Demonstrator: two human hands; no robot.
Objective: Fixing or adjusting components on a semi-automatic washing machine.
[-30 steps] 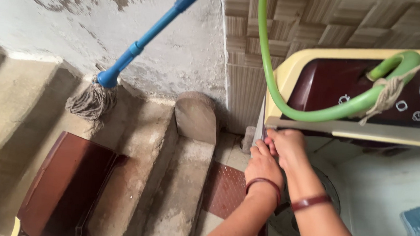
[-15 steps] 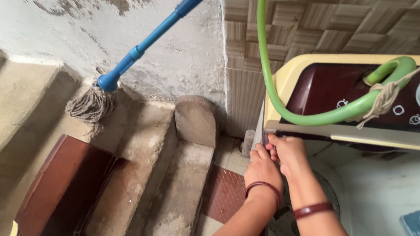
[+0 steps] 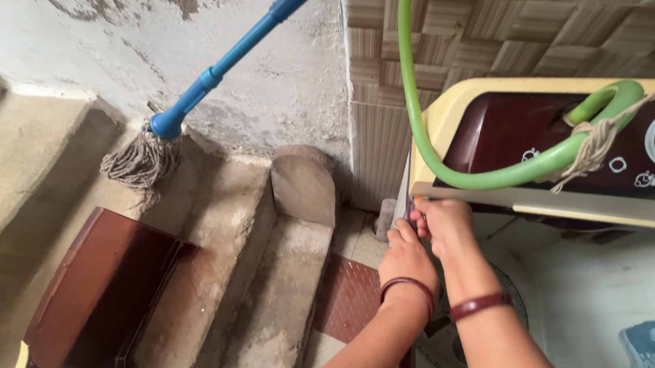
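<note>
Both my hands meet at the left front corner of a cream washing machine [image 3: 435, 122], just under its maroon control panel [image 3: 509, 134]. My right hand [image 3: 445, 227] curls its fingers on a thin dark strip [image 3: 413, 211] at that corner. Right beside it, my left hand [image 3: 407, 257] has its fingers closed against the same edge. Each wrist wears a dark red bangle. What the fingertips pinch is hidden. Below my arms lies the open white tub [image 3: 583, 294] of the machine.
A green hose [image 3: 420, 129] hangs down and loops over the panel, tied with a cord [image 3: 591, 145]. A blue-handled mop [image 3: 198, 95] leans on the stained wall over concrete steps [image 3: 263, 278]. A maroon panel [image 3: 105, 284] lies at lower left, a blue cloth [image 3: 651, 350] at lower right.
Both hands have crept a little up and left to the machine's corner, and the fingers have closed on its edge. The view has shifted slightly.
</note>
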